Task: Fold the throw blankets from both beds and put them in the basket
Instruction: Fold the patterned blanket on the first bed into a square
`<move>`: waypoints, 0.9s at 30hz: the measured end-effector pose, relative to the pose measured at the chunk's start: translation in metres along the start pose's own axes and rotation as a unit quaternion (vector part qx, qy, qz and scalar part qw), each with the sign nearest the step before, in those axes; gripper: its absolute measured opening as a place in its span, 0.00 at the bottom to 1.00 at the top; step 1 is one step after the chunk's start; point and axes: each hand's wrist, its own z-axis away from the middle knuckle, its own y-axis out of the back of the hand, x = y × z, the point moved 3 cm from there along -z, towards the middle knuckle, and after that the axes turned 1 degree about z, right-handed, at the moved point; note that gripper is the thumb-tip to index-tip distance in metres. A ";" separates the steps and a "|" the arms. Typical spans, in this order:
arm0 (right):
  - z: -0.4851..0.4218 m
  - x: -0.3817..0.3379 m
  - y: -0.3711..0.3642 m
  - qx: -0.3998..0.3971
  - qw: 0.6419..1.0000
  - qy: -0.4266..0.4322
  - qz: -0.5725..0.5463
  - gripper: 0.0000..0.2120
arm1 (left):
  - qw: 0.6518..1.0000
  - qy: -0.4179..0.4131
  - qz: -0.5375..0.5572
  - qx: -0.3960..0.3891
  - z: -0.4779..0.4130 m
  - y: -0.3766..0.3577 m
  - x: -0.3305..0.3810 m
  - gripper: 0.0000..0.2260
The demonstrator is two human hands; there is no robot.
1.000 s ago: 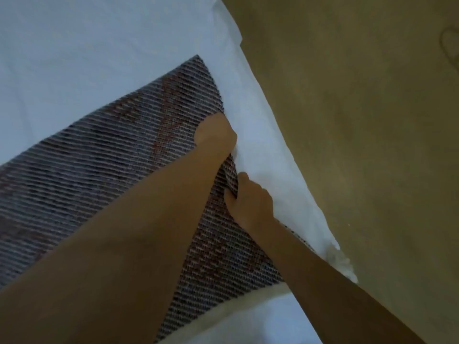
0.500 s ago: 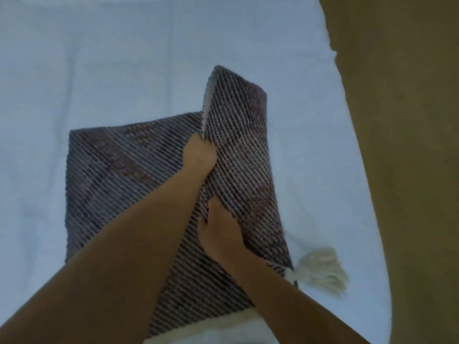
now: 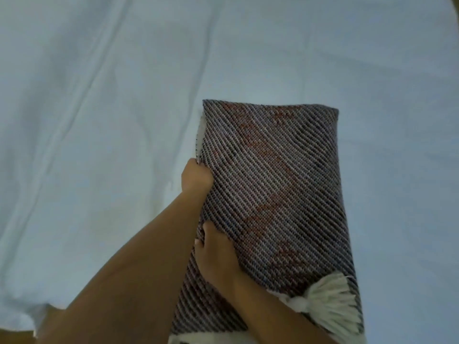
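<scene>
A dark woven throw blanket [image 3: 273, 184] with diagonal stripes and reddish patches lies folded into a narrow rectangle on the white bed sheet [image 3: 99, 120]. A cream tassel [image 3: 330, 301] hangs at its near right corner. My left hand [image 3: 196, 177] grips the blanket's left edge, fingers curled around it. My right hand [image 3: 216, 256] holds the same left edge nearer to me, fingers wrapped under the fold. No basket is in view.
The white sheet fills nearly the whole view, with soft creases on the left. A strip of tan floor [image 3: 15, 337] shows at the bottom left corner, past the bed's edge.
Both hands have carried the blanket's edge over, so the spread cloth is now folded into a narrow rectangle. The tan floor on the right has left the view.
</scene>
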 end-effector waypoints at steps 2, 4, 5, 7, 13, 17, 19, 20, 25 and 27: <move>-0.003 -0.007 -0.009 0.005 1.000 -0.006 0.012 0.10 | 1.000 -0.003 0.008 -0.007 -0.007 0.006 -0.005 0.07; -0.006 -0.009 -0.014 0.000 0.999 -0.011 0.048 0.10 | 0.999 -0.022 0.004 -0.023 -0.011 0.009 -0.007 0.08; -0.006 -0.007 -0.014 -0.002 0.999 -0.029 0.040 0.11 | 0.999 -0.031 0.003 -0.034 -0.011 0.009 -0.007 0.08; -0.003 -0.002 -0.013 -0.019 0.998 -0.061 0.012 0.13 | 0.998 -0.038 0.016 -0.055 -0.008 0.007 -0.011 0.11; 0.024 0.025 -0.013 -0.046 0.992 -0.110 0.037 0.24 | 0.995 -0.053 0.040 -0.072 0.022 0.011 -0.049 0.19; 0.044 0.041 -0.005 -0.074 0.988 -0.129 0.035 0.32 | 0.995 -0.065 0.039 -0.068 0.057 0.012 -0.081 0.17; 0.060 0.044 -0.002 -0.131 0.979 -0.130 0.088 0.40 | 0.994 -0.067 0.042 -0.069 0.079 0.012 -0.094 0.17; 0.068 0.046 -0.002 -0.156 0.969 -0.133 0.138 0.40 | 0.994 -0.070 0.043 -0.073 0.092 0.011 -0.099 0.17; 0.097 0.038 -0.016 -0.137 0.975 -0.113 0.136 0.11 | 0.991 -0.093 0.014 -0.100 0.146 0.014 -0.127 0.18; 0.099 0.024 -0.035 -0.117 0.987 -0.097 0.052 0.11 | 0.991 -0.093 -0.004 -0.098 0.158 0.024 -0.138 0.11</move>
